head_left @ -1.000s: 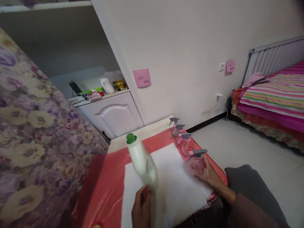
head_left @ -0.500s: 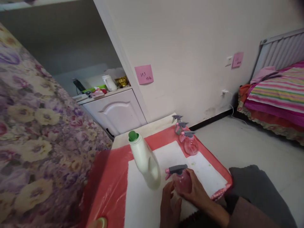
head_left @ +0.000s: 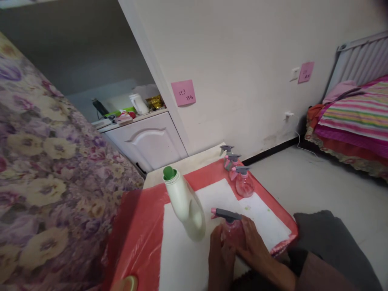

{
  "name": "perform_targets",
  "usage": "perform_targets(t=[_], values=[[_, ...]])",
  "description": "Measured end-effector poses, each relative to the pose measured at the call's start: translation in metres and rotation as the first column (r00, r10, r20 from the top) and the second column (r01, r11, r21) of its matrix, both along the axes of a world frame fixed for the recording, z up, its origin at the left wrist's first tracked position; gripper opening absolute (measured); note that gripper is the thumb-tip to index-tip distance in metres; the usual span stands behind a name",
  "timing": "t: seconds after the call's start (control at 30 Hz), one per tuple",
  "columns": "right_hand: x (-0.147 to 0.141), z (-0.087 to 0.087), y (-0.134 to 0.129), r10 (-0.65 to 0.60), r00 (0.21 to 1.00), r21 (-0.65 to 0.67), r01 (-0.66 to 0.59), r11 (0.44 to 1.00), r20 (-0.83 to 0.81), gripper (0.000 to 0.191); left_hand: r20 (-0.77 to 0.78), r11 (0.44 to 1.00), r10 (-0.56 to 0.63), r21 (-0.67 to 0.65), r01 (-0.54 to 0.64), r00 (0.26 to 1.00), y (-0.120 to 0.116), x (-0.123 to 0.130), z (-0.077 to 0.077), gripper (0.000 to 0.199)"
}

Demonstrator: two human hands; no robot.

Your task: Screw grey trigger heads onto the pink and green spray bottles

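Note:
A pink see-through spray bottle (head_left: 232,232) with a dark grey trigger head is upright over the white cloth. My right hand (head_left: 257,250) wraps around its right side. Against its lower left side is my left hand (head_left: 220,256), with curled fingers touching the body. To the left stands a large pale green jug (head_left: 184,208), its mouth uncapped and a green piece showing inside. Farther back, a pink spray bottle (head_left: 244,186) stands in a row with other spray bottles (head_left: 232,163), partly hidden behind one another.
Red covering (head_left: 139,238) and a white cloth (head_left: 178,266) lie over the table. A round lid-like thing (head_left: 131,283) sits at the bottom edge. A floral curtain (head_left: 54,182) hangs left, near a white cabinet (head_left: 151,139). Dark grey fabric (head_left: 330,242) is at right.
My left hand has moved up and right onto the bottle's body. The bottle's trigger head has turned slightly in my hands. The jug and the other bottles stay put.

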State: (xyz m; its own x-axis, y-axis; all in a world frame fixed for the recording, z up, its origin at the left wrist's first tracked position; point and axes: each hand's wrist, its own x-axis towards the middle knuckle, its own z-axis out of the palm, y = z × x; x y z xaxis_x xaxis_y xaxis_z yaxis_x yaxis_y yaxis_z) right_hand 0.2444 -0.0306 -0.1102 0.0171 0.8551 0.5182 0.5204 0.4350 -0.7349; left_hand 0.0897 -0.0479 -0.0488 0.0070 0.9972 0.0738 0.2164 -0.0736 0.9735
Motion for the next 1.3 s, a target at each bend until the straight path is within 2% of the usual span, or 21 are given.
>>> perform_targets(t=[0.1,0.27,0.4,0.5,0.77,1.0,1.17,1.3], values=[[0.006,0.004,-0.001,0.032,0.999,0.014,-0.032,0.999,0.030,0.086,-0.015,0.999,-0.014,-0.036,0.014,1.000,0.004,-0.001,0.005,0.053],[0.009,0.018,0.001,0.075,0.997,-0.058,-0.075,0.995,-0.016,0.082,-0.124,0.998,-0.061,-0.022,0.059,0.990,0.009,-0.007,0.014,0.047],[0.001,0.023,0.003,0.033,0.996,-0.074,-0.039,0.996,-0.086,0.077,-0.173,0.999,0.032,0.044,-0.024,0.984,0.010,-0.002,0.021,0.047],[-0.003,0.025,0.005,0.027,0.992,-0.064,-0.035,0.997,-0.122,0.072,-0.146,0.997,0.067,0.051,-0.060,0.987,0.015,0.008,0.029,0.047],[-0.004,0.036,0.006,0.021,0.989,-0.074,-0.032,0.997,-0.145,0.064,0.072,0.999,-0.043,0.005,0.043,0.996,0.028,0.027,0.046,0.038],[-0.004,0.038,0.005,0.012,0.988,-0.102,-0.028,0.994,-0.153,0.063,0.124,1.000,0.004,-0.018,-0.002,0.992,0.029,0.032,0.047,0.032],[-0.003,0.041,0.004,0.027,0.991,-0.103,-0.040,0.994,-0.128,0.062,0.163,0.997,0.073,-0.016,-0.072,0.984,0.029,0.036,0.042,0.037],[-0.004,0.043,0.005,0.020,0.990,-0.091,-0.033,0.995,-0.137,0.061,0.162,0.997,0.078,-0.018,-0.076,0.984,0.029,0.035,0.036,0.035]])
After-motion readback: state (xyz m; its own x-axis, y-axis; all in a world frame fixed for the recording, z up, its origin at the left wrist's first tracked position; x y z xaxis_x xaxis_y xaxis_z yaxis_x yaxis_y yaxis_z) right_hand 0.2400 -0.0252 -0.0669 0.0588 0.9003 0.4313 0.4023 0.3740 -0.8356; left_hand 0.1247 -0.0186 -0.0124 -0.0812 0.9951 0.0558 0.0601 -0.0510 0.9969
